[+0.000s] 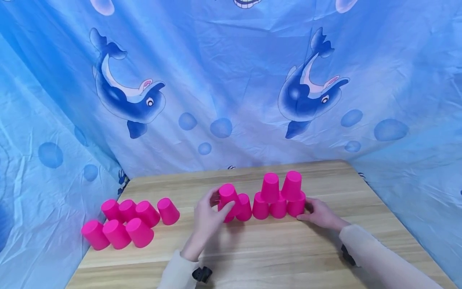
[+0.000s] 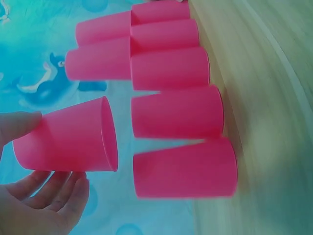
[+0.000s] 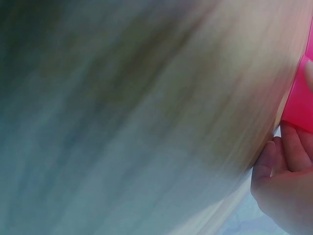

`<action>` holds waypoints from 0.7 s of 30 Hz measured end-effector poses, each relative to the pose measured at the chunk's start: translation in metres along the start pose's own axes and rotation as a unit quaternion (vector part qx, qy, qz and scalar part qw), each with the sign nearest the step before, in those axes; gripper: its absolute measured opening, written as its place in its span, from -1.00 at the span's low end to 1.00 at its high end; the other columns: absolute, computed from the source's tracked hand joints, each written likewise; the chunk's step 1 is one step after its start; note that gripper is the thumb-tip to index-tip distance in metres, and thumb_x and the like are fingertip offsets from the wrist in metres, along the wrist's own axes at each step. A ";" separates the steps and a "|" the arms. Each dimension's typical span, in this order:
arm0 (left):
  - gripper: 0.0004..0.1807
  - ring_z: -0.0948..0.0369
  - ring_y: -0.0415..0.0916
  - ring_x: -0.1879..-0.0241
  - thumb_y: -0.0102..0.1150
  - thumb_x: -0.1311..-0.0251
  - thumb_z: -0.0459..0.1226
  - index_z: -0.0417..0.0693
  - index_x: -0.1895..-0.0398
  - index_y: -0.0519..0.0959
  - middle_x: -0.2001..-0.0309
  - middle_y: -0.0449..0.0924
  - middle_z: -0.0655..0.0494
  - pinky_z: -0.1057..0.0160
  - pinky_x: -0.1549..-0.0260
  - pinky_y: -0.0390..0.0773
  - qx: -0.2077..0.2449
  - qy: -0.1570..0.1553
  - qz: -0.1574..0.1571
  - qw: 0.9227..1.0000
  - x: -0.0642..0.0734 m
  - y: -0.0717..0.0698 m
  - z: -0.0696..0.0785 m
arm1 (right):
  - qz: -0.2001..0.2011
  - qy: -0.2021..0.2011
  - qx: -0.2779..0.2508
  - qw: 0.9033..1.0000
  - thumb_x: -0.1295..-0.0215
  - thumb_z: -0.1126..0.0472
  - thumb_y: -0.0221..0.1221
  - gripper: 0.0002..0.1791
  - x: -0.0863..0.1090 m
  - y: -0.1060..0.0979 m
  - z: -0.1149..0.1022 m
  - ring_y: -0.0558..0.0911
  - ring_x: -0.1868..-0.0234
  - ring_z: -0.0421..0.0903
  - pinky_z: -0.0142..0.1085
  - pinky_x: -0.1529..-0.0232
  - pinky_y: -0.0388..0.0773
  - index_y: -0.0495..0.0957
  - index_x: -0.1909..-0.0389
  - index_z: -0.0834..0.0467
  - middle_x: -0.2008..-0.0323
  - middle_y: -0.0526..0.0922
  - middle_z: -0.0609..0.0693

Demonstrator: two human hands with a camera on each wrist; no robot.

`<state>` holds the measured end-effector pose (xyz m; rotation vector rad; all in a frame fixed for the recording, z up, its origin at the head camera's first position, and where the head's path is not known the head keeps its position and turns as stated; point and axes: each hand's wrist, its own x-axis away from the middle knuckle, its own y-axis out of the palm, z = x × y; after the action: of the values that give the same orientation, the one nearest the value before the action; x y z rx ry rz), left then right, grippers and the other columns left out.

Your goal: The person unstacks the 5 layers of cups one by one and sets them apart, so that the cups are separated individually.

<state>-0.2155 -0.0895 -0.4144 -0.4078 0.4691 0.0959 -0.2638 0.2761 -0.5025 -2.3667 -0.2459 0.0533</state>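
Pink plastic shows all over, and one pink cup (image 1: 228,193) is pinched in your left grip (image 1: 209,213), mouth down, just over the two left cups (image 2: 181,116) of the low row and not touching them. Your right grip (image 1: 321,214) holds the side of the end cup (image 1: 296,206) at the other end. The row stands upside down on the bench (image 1: 274,249). If you let go too soon, the pinched cup could drop and tip over. Set it too far to one side, and it may sit on only one cup and slide off. Your left grip could also bump the row and spread it. On the right, a hard push might shake the two high cups (image 1: 291,185) and make them fall.
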 end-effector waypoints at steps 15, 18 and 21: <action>-0.42 0.15 0.59 0.17 0.51 0.09 -0.21 -0.11 -0.07 0.55 0.11 0.61 0.10 0.09 0.14 0.59 -0.076 -0.055 0.019 0.995 0.023 -0.059 -0.033 | -0.002 -0.011 -0.004 1.000 -0.01 0.07 0.44 -0.20 0.000 0.000 0.002 0.43 -0.18 0.26 0.08 -0.09 0.41 0.36 -0.26 0.29 -0.16 0.46 0.26; -0.38 0.11 0.58 0.16 0.51 0.09 -0.20 -0.18 -0.09 0.52 0.11 0.61 0.03 0.09 0.12 0.58 -0.088 -0.090 0.022 0.992 0.029 -0.070 -0.044 | -0.002 -0.010 -0.001 1.000 -0.01 0.07 0.44 -0.19 0.000 0.001 0.002 0.42 -0.18 0.26 0.08 -0.09 0.41 0.36 -0.26 0.29 -0.17 0.46 0.26; -0.35 0.06 0.58 0.16 0.51 0.08 -0.18 -0.23 -0.09 0.48 0.11 0.60 -0.06 0.08 0.12 0.57 -0.104 -0.117 0.028 0.987 0.035 -0.083 -0.054 | 0.000 -0.011 0.000 1.000 -0.01 0.07 0.44 -0.20 0.000 0.002 0.002 0.43 -0.18 0.26 0.07 -0.09 0.41 0.37 -0.25 0.28 -0.16 0.47 0.25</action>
<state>-0.1922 -0.1873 -0.4440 -0.5801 0.2393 0.2458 -0.2637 0.2757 -0.5050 -2.3670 -0.2558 0.0787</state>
